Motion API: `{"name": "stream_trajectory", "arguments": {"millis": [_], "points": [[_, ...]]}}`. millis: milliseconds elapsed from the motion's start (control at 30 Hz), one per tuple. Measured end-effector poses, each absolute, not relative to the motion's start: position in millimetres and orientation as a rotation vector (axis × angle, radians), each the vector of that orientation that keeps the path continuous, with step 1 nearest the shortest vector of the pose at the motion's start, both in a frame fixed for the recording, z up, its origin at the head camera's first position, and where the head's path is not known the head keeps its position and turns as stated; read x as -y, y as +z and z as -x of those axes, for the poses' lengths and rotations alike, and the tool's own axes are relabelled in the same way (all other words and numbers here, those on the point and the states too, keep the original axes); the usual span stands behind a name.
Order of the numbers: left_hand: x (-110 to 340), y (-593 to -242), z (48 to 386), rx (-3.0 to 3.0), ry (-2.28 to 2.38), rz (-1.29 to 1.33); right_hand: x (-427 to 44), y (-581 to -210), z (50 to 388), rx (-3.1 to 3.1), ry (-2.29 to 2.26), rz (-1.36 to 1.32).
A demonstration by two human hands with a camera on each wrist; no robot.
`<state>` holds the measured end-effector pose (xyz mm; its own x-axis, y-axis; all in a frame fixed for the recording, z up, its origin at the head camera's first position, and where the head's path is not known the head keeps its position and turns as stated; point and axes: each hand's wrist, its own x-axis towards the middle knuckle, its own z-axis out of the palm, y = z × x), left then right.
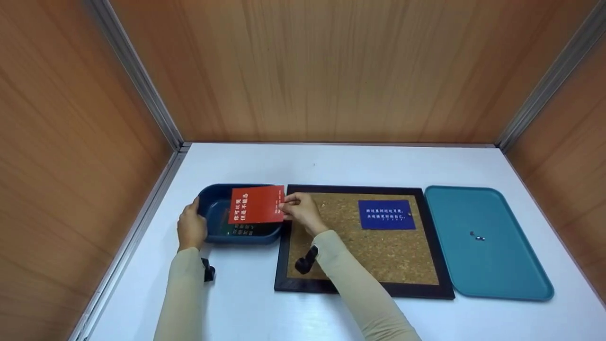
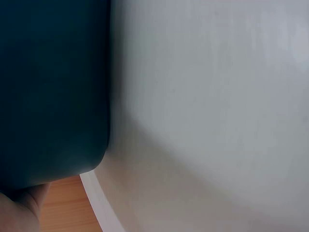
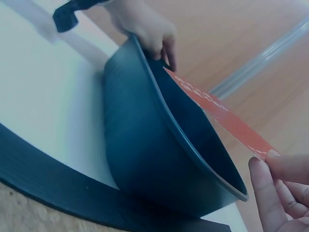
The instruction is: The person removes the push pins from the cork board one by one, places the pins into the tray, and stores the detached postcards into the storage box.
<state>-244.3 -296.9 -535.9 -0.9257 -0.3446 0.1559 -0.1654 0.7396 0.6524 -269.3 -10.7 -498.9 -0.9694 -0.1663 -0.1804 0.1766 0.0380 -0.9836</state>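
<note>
A red card (image 1: pixel 258 204) with white lettering is pinched at its right edge between the thumb and fingers of my right hand (image 1: pixel 303 211). It is held above the dark blue basin (image 1: pixel 244 240), over its open top. My left hand (image 1: pixel 191 227) grips the basin's left rim, with fingertips reaching inside in the right wrist view. Dark lettered card stock (image 1: pixel 244 230) shows in the basin, partly covered by the red card. The left wrist view has mostly the basin's outer wall (image 2: pixel 53 96).
Right of the basin lies a cork board (image 1: pixel 360 255) in a black frame, bearing a blue lettered card (image 1: pixel 387 214). Beyond it sits a teal tray (image 1: pixel 497 270) with small metallic pieces (image 1: pixel 479 238). Wooden panels (image 1: pixel 331 71) enclose the white table (image 1: pixel 246 303).
</note>
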Motion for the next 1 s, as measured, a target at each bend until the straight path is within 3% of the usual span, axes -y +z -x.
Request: {"name": "stream_trajectory", "arguments": {"millis": [1000], "points": [[299.6, -537.9, 243.8, 2.661, -0.958, -0.356, 42.3, -505.0, 263.7, -2.298, -1.84, 0.148]]}}
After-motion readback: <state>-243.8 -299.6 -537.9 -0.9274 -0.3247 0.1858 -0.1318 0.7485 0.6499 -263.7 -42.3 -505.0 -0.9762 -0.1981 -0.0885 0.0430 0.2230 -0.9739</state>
